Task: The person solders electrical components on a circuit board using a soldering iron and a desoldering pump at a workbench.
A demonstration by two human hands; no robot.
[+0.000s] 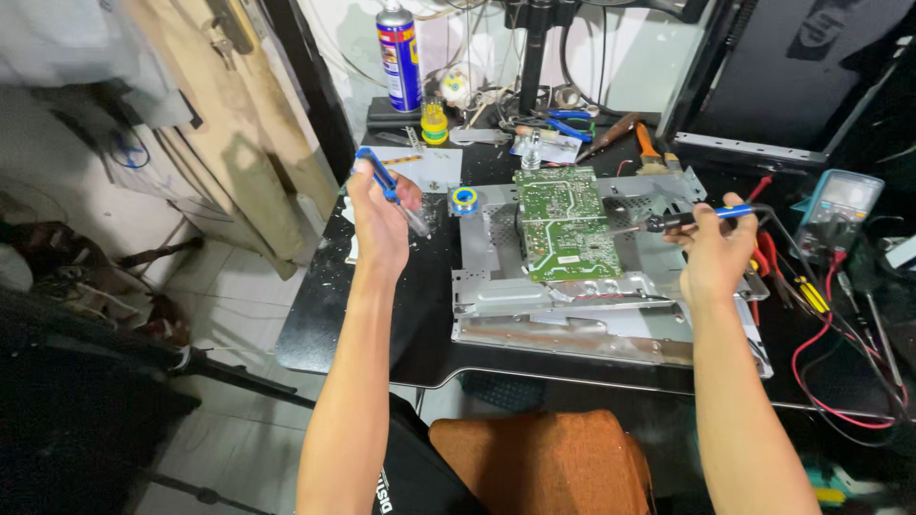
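Note:
A green circuit board lies on a silver metal chassis on the black table. My right hand grips a soldering iron with a blue and black handle, its tip pointing left toward the board's right edge. My left hand is raised over the table's left side and holds a blue-handled tool with a clear tip, well left of the board. A small solder spool sits between my left hand and the board.
A blue and yellow spray can, pliers and small tools crowd the table's back. A multimeter with red and black leads lies at the right. An orange seat is below the table's front edge. A monitor stand rises behind the board.

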